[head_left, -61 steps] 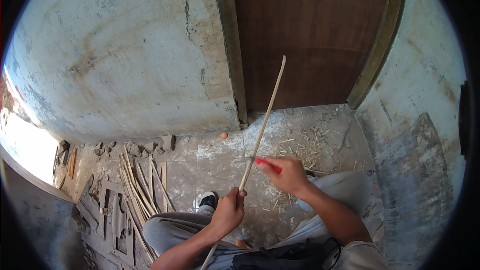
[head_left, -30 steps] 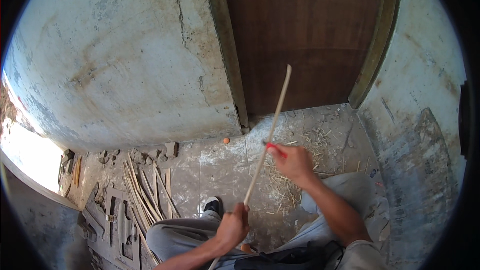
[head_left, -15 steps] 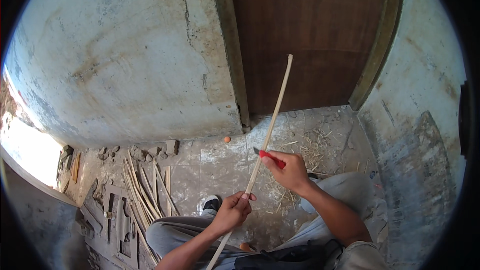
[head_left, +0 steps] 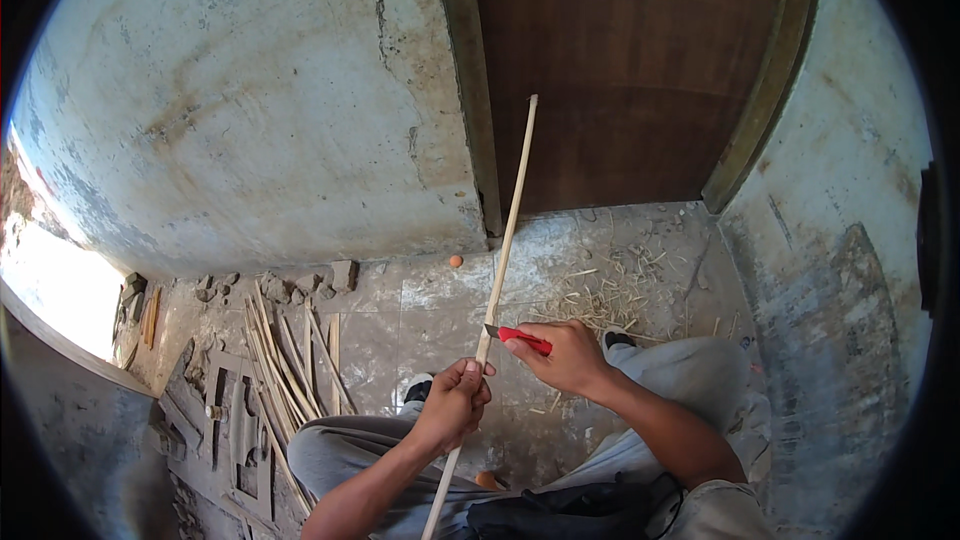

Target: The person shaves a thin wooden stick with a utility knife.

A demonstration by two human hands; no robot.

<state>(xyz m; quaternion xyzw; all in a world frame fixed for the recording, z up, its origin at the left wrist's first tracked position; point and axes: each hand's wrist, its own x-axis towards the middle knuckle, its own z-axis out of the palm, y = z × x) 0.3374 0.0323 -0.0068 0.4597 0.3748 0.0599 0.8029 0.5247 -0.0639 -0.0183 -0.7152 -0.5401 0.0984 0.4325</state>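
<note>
A long, pale strip of split bamboo or wood [head_left: 511, 215] runs up and slightly right from my lap, its far end in front of the door. My left hand [head_left: 457, 402] is closed around its lower part. In my right hand [head_left: 566, 355] is a red utility knife [head_left: 526, 340], held between thumb and fingers. The dark blade touches or nearly touches the strip, just above my left hand. Thin curled shavings [head_left: 620, 295] lie on the floor beyond my right hand.
Several similar strips [head_left: 285, 370] lean in a bundle left of my knee, beside a dusty carved wooden panel [head_left: 235, 420]. Broken masonry chunks [head_left: 342, 276] line the wall's foot. A small orange ball-like thing [head_left: 456, 261] sits near the brown door [head_left: 620, 70].
My right hand with the knife has come down the strip toward my left hand. The strip's far end has swung left and stands more upright.
</note>
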